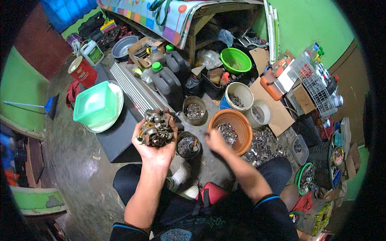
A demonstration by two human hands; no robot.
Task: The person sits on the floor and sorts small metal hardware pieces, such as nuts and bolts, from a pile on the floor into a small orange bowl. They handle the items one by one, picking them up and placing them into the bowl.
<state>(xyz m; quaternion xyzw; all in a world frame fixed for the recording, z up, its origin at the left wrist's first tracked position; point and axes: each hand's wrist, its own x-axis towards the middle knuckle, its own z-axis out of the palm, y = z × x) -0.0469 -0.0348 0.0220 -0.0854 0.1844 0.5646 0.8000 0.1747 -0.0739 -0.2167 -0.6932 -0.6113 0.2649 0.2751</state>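
My left hand (155, 152) is palm up, cupped around a heap of small metal hardware (156, 128), some pieces dark and some shiny; individual parts are hard to tell apart. Curled and slightly blurred, my right hand (216, 141) is at the left rim of an orange plastic basin (245, 132). Whether its fingertips hold a small piece cannot be seen. Mixed bolts and metal bits (226, 134) lie inside the basin. Between my hands stands a round container (188, 145) of dark hardware, and a second container (194, 111) of shinier nuts or washers sits beyond it.
Behind the basin are a white-and-blue bucket (238, 96) and a whitish tub (259, 113). Loose hardware (265, 144) covers the floor at right. Dark jerrycans (166, 81) with green caps stand ahead. A mint-green plastic box (93, 104) rests on a dark slab (116, 144) at left.
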